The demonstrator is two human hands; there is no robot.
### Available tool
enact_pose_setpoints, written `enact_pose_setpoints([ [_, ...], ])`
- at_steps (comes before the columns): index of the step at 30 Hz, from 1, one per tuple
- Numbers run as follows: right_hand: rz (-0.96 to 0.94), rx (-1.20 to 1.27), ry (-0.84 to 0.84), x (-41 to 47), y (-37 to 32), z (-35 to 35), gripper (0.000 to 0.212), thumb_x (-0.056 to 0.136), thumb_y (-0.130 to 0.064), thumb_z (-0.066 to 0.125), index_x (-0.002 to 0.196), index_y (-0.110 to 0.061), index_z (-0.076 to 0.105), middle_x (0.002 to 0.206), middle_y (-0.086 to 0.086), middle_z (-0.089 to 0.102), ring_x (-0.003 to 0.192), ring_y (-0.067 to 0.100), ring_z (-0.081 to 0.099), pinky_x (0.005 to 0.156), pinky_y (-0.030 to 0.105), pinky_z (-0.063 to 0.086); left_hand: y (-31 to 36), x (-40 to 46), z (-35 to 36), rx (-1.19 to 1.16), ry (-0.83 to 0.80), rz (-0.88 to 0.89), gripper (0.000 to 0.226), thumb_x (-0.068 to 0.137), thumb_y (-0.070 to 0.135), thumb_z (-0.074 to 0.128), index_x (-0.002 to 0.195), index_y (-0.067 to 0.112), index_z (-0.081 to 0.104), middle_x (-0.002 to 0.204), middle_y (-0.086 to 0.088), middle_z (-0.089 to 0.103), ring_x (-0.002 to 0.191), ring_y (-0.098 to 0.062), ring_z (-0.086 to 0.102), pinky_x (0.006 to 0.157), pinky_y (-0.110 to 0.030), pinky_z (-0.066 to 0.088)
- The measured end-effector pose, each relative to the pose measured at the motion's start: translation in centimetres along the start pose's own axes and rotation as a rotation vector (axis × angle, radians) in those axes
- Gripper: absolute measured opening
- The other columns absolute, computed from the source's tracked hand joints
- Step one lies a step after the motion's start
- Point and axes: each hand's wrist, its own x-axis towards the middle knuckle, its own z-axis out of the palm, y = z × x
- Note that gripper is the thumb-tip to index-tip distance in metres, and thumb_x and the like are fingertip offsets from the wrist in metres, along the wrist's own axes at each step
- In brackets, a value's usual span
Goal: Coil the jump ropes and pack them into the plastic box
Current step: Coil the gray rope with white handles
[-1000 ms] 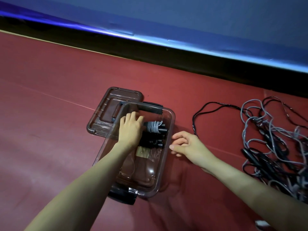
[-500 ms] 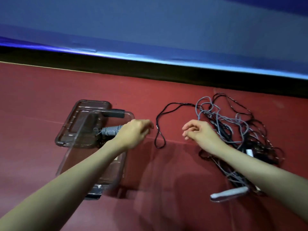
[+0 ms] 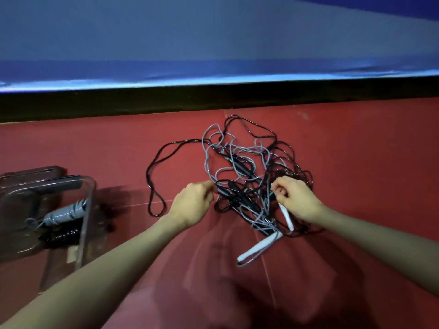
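Head view: both hands in tangled pile of jump ropes on red floor. Left hand at pile's left edge, fingers curled — whether it actually holds black handle by fingertips, cannot tell. Right hand pinching grey cord at top of white handle. Second white handle lies on floor nearer camera. Plastic box far left, well apart from pile — coiled grey rope and coiled black rope inside. Lid behind box.
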Motion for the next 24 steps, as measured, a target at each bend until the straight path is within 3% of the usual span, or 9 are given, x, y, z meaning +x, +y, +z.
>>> enact_pose_setpoints([
  [7,0.247,0.059,-0.048,-0.6,5.0,1.9,0.018,0.079,-0.005,0.065,0.087,-0.019,0.057,0.081,-0.003,0.057,0.07,0.013,0.051,0.074,0.032,0.047,2.1,1.3,3.9,0.037,-0.105,0.073,0.013,0.094,0.018,0.047,0.1,0.019,0.058,0.104,-0.006,0.067,0.097,-0.035,0.06,0.076,-0.038,0.047],
  [10,0.328,0.062,-0.125,-1.1,5.9,3.1,0.024,0.082,-0.011,0.068,0.104,-0.01,0.058,0.091,0.004,0.061,0.083,0.021,0.057,0.077,0.034,0.047,2.8,0.7,5.9,0.127,-0.256,0.139,0.011,0.095,0.023,0.046,0.101,0.02,0.055,0.106,-0.005,0.064,0.097,-0.035,0.059,0.074,-0.036,0.043],
  [13,0.42,0.081,-0.153,-1.2,6.7,4.0,0.029,0.082,-0.014,0.071,0.106,-0.009,0.056,0.091,0.009,0.066,0.083,0.026,0.063,0.071,0.032,0.048,3.0,-0.3,8.3,0.199,-0.414,0.12,0.012,0.095,0.031,0.047,0.1,0.023,0.053,0.109,-0.005,0.062,0.097,-0.035,0.059,0.076,-0.036,0.045],
  [18,0.475,0.036,-0.233,-1.0,6.7,3.9,0.012,0.081,-0.007,0.067,0.087,-0.01,0.057,0.087,0.009,0.063,0.076,0.022,0.057,0.063,0.026,0.043,3.6,-1.2,11.4,0.277,-0.536,0.043,0.036,0.092,0.048,0.052,0.113,0.02,0.054,0.122,-0.004,0.059,0.109,-0.031,0.058,0.081,-0.036,0.045],
  [24,0.488,0.122,-0.296,-0.9,6.0,3.6,0.019,0.081,-0.005,0.066,0.075,-0.013,0.049,0.078,0.01,0.064,0.07,0.026,0.067,0.071,0.041,0.06,4.2,-2.2,13.3,0.467,-0.539,0.105,0.042,0.097,0.046,0.043,0.124,0.015,0.045,0.131,-0.006,0.053,0.116,-0.033,0.056,0.085,-0.04,0.047],
])
